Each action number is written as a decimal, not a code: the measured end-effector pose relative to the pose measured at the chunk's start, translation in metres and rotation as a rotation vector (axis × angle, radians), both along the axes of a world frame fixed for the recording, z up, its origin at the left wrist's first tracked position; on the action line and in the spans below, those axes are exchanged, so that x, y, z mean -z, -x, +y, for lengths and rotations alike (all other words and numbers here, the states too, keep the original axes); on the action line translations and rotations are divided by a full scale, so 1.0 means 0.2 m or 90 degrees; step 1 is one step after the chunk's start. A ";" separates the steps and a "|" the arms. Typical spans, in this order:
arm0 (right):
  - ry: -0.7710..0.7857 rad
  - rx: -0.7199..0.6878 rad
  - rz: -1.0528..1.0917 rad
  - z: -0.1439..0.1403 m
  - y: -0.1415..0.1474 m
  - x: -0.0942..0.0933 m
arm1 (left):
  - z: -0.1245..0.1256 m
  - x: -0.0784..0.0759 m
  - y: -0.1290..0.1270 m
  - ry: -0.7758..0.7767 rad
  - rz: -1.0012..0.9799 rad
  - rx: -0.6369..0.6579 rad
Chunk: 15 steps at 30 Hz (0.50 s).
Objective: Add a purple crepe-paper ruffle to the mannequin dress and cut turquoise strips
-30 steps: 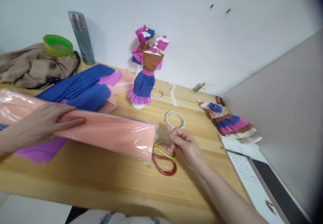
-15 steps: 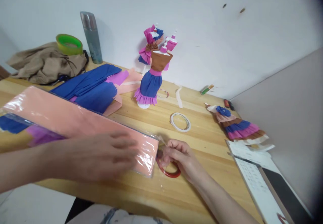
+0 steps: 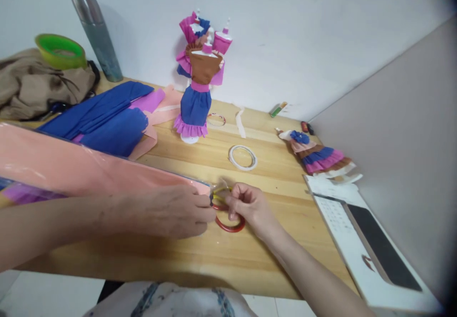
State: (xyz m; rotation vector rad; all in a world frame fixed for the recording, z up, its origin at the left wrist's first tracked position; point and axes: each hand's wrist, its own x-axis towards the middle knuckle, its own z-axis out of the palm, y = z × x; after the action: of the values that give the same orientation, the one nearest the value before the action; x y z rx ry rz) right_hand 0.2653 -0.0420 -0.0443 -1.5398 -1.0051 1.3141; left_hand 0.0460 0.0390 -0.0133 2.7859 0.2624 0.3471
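Pink paper pack [image 3: 71, 169] — long axis left-right, open end toward right hand [image 3: 246, 207]

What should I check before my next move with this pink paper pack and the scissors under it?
1. Left hand flat on the end of the pink paper pack: ok.
2. Right hand pinching the clear wrapper flap at the pack's end: ok.
3. Scissors clear of the pack: not ok, only the red handle loop shows; the rest lies under the hands and pack.
4. Scissor blades shut: cannot tell, hidden.
5. Tape ring and standing paper dress apart from the hands: ok.
6. Wrapper already open: cannot tell.
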 end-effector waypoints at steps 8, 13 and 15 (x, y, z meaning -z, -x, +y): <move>-0.354 -0.152 -0.405 -0.05 -0.01 0.00 | 0.08 -0.12 -0.01 -0.273 0.062 0.252; -0.577 -0.186 -0.500 -0.03 0.01 -0.07 | 0.12 -0.16 0.02 -0.360 0.096 0.335; -0.607 -0.241 -0.516 -0.02 0.04 -0.10 | 0.12 -0.15 0.05 -0.332 0.070 0.326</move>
State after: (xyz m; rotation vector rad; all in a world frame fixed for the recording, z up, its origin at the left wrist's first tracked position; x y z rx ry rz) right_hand 0.2582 -0.0456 -0.0238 -1.0977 -2.1115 0.2108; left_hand 0.0369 0.0632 0.0177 3.2314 -0.5948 0.1453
